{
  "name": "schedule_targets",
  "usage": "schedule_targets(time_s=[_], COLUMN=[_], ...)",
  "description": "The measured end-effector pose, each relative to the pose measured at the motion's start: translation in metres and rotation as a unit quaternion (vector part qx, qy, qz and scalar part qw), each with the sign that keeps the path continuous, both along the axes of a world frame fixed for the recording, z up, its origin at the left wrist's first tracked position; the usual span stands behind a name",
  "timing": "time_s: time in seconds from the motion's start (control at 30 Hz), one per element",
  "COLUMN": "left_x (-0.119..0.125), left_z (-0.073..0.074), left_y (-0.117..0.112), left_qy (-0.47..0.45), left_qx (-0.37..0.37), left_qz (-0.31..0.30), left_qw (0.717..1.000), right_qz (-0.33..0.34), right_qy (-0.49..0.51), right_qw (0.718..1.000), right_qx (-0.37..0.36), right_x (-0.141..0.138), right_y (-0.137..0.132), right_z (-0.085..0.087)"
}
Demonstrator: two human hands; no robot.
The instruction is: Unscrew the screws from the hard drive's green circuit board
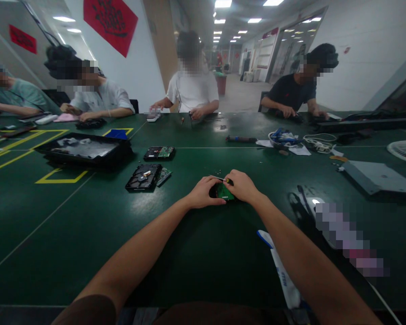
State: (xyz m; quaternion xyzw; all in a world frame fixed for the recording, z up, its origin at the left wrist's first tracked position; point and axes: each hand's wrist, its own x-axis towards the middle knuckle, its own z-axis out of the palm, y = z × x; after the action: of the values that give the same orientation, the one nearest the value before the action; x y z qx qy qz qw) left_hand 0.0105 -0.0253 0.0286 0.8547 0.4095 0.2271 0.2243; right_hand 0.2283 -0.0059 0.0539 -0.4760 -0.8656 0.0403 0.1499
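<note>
A hard drive with a green circuit board (225, 192) lies on the table in front of me. My left hand (205, 193) grips it from the left, thumb along the near edge and fingers over the far side. In my right hand (244, 185) is a screwdriver (228, 181), its yellow and black handle between the fingers and its thin shaft pointing left above the board. Whether its tip touches a screw cannot be made out. Just beyond the hands are several tiny screws (218, 172).
To the left lie two hard drives (159, 153) (142, 178), a loose circuit board (164, 176) and a black tray (111, 155). Right are cables (284, 137), a grey metal case (380, 176), a phone (328, 225) and a blue-white packet (284, 275). Several people sit opposite.
</note>
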Motion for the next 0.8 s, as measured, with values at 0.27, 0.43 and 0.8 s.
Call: schedule_targets(time_s=[0.27,0.43,0.8], left_x=[0.0023,0.0023,0.0023], left_z=[-0.0021,-0.0051,-0.0081], left_y=[-0.0005,0.0011,0.0021], left_qy=[-0.013,-0.014,-0.016], left_qx=[-0.007,-0.003,-0.003], left_qz=[0.005,0.004,0.009], left_qw=[1.000,1.000,1.000], right_qz=[-0.003,0.002,-0.003], right_qy=[-0.014,-0.013,-0.026], right_qw=[1.000,1.000,1.000], right_qx=[-0.006,-0.007,0.002], right_x=[-0.0037,-0.0031,-0.0037], right_y=[-0.0021,-0.0013,-0.0024], right_z=[-0.0047,-0.0050,-0.0037])
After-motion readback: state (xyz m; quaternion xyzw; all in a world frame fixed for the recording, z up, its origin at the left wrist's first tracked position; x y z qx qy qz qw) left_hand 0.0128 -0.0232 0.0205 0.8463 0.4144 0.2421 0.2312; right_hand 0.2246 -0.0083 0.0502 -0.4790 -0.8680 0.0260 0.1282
